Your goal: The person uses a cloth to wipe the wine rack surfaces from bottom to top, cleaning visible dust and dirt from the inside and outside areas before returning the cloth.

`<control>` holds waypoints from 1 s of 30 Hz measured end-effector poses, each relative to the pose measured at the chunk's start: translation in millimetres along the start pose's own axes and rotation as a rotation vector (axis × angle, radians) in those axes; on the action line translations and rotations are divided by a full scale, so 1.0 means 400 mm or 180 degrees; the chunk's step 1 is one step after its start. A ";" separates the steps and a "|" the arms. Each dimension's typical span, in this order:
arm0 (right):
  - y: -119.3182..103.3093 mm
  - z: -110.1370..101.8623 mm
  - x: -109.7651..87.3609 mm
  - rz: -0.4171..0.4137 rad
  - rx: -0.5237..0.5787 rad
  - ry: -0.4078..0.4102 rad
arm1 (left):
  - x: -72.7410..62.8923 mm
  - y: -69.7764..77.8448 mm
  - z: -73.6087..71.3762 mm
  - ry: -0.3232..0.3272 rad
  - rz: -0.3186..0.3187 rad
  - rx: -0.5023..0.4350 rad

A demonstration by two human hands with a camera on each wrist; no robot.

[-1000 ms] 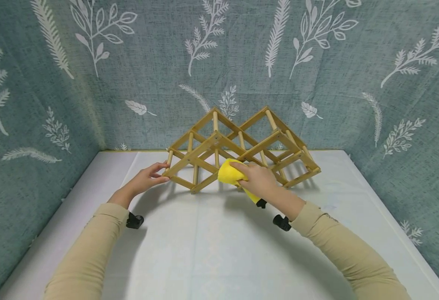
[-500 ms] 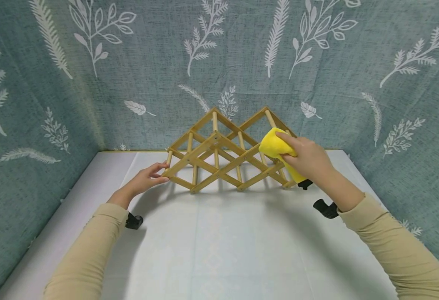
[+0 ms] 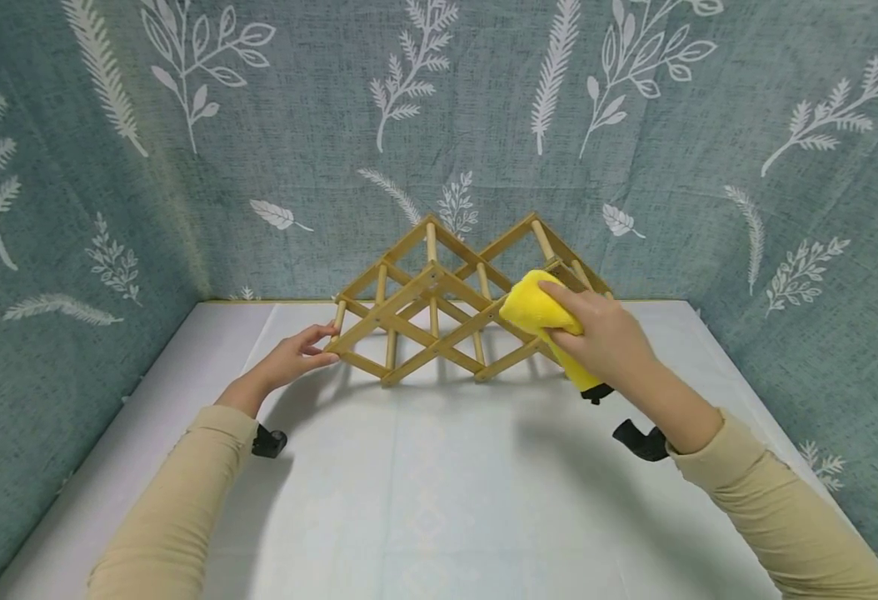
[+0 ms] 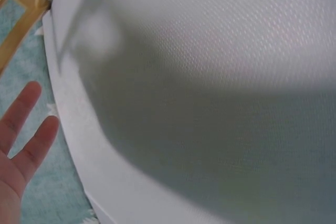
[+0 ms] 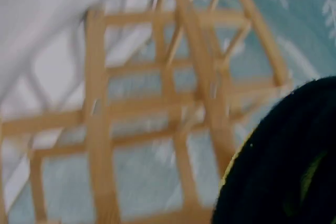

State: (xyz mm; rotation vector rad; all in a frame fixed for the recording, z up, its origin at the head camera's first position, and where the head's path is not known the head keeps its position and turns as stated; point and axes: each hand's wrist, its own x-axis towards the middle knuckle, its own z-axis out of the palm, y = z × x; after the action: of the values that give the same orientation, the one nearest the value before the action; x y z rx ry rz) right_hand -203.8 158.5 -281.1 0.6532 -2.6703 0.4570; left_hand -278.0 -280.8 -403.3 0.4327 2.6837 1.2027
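Looking at a white tabletop (image 3: 424,500), boxed in at the back and both sides by blue-green fabric walls (image 3: 319,167) printed with white leaves and sprigs. Finely textured up close in the left wrist view, with a big soft shadow (image 4: 184,119) across it. Also got beige sleeves (image 3: 177,508) reaching in from below, with a black gadget (image 3: 268,442) poking out near each cuff. Now for the wooden rack (image 3: 433,273): standing toward the back of the tabletop, near the rear wall, two peaks on top. Pinched at its left end by the left hand (image 3: 289,360), thumb on one side, with two fingers (image 4: 38,148) spread apart in the left wrist view. Over by the other end, clamped in the right hand (image 3: 606,333): a bunched yellow cloth (image 3: 540,304), black at its lower tip. Held in front of the rack's right half, covering some slats (image 3: 409,292); can't tell whether touching or just close. Also in the right wrist view, a dark fuzzy shape (image 5: 283,161) edged in yellow, too dim to make out. Counting the rack as the container: open diamond-shaped slots linked by round dowels (image 3: 485,282), with fabric and tabletop visible through the gaps.
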 end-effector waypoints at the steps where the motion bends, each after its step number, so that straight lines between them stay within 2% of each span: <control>1: -0.018 0.020 0.006 -0.0099 0.0012 0.0001 | 0.001 -0.002 0.000 -0.0001 0.0003 0.0000; 6: -0.130 0.122 0.050 -0.0393 0.0049 -0.0209 | 0.007 -0.007 0.001 -0.0010 0.0032 -0.0014; 12: -0.262 0.245 0.115 -0.0837 -0.0121 -0.0381 | 0.010 -0.010 0.001 0.0017 -0.0034 0.0009; 14: -0.293 0.277 0.135 -0.0918 -0.0198 -0.0505 | 0.009 -0.010 0.002 0.0026 -0.0027 0.0027; 17: -0.316 0.307 0.159 -0.0887 -0.0322 -0.0636 | 0.009 -0.007 0.003 0.0029 0.0015 0.0020; 20: -0.315 0.310 0.175 -0.0753 -0.0411 -0.0651 | 0.009 -0.003 0.005 0.0014 0.0014 -0.0017; 23: -0.299 0.289 0.182 -0.0611 -0.0421 -0.0566 | 0.007 -0.002 0.003 0.0005 -0.0050 -0.0035; 30: -0.237 0.185 0.182 -0.0260 -0.0066 -0.0355 | 0.001 -0.006 -0.001 -0.0002 -0.0062 -0.0006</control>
State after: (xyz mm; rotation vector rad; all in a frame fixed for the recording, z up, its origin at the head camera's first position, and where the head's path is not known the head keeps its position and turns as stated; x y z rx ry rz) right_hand -236.7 22.8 -295.9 0.8002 -2.7358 0.3808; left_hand -279.0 -282.4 -404.7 0.4054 2.6796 1.1997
